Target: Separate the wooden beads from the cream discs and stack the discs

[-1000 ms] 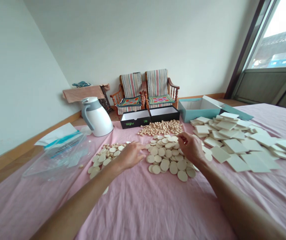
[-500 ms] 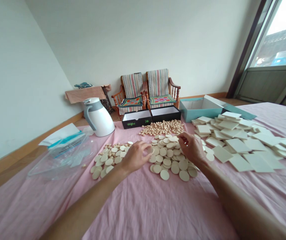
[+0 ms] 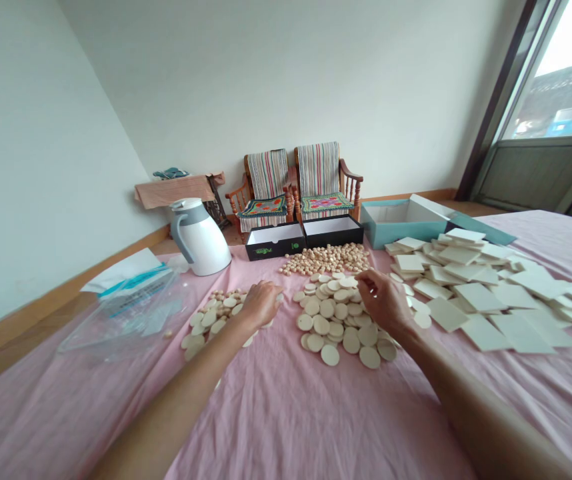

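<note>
Thin pale wooden discs lie in a middle pile (image 3: 333, 327) on the pink cloth. A second pile (image 3: 206, 323) of discs, with small wooden beads behind it, lies to the left. My left hand (image 3: 262, 303) hovers at the right side of that left pile, fingers curled; a pale disc edge shows at its fingertips. My right hand (image 3: 383, 300) is at the back right of the middle pile, thumb and fingers pinched together; whatever is between them cannot be made out. Beyond the middle pile is a heap of small wooden beads (image 3: 329, 259).
Square wooden tiles (image 3: 481, 293) are heaped at right, before a teal box (image 3: 401, 223). Two black boxes (image 3: 276, 241) stand at the back. A white jug (image 3: 205, 243) and clear plastic packaging (image 3: 126, 320) are at left. Two wooden chairs (image 3: 319, 177) stand beyond.
My left hand has moved left, from the edge of the middle pile to the left pile, with a disc in its fingers. My right hand has barely moved.
</note>
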Motion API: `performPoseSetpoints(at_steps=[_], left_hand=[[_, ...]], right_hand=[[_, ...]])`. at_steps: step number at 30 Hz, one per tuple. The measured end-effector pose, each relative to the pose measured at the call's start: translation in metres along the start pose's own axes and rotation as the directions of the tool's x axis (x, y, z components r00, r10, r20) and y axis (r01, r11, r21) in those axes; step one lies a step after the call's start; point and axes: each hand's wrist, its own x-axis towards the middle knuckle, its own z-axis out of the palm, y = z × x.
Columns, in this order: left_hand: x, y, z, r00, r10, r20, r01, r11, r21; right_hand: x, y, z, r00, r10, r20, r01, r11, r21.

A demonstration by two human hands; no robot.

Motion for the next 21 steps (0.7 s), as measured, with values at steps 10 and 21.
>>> performPoseSetpoints(at_steps=[10, 21], left_hand=[[-0.004, 0.033, -0.009, 0.977, 0.076, -0.198, -0.145, 0.922, -0.359], [0.009, 0.003, -0.015, 0.995, -0.093, -0.040, 0.086, 0.987, -0.138]], right_hand=[[0.000, 0.000, 0.000, 1.000, -0.019, -0.008, 0.020, 1.000, 0.009], [0.000, 0.000, 0.000, 1.000, -0.026, -0.001, 0.026, 1.000, 0.006]])
